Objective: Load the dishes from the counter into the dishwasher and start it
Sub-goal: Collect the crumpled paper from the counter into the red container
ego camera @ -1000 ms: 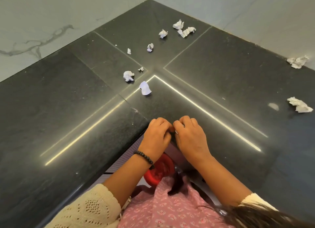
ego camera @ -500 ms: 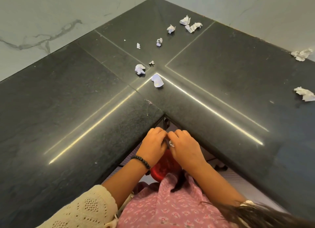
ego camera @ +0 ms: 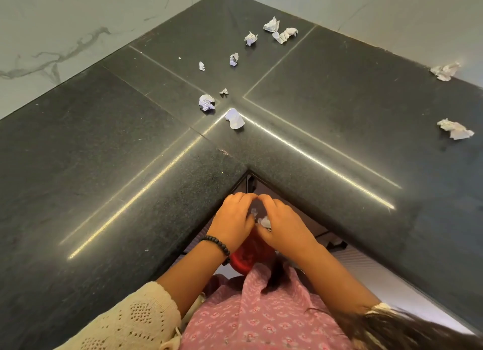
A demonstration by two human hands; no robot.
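No dishes and no dishwasher are in view. My left hand (ego camera: 231, 220) and my right hand (ego camera: 286, 228) are close together just below the inner corner of the dark stone counter (ego camera: 130, 166). Both have curled fingers. Small white crumpled paper scraps (ego camera: 263, 221) sit between them, pinched by the fingers of both hands. A red round container (ego camera: 245, 256) shows directly beneath the hands, mostly hidden by them and by my pink clothing.
Several crumpled paper bits lie on the counter: one near the seam (ego camera: 234, 118), one beside it (ego camera: 206, 102), a cluster toward the back corner (ego camera: 281, 33), two at the far right (ego camera: 456, 129). Marble walls (ego camera: 52, 35) bound the counter.
My two hands have drawn back off the counter edge toward my body, still holding paper scraps, and are now over the red container. The view has shifted slightly.
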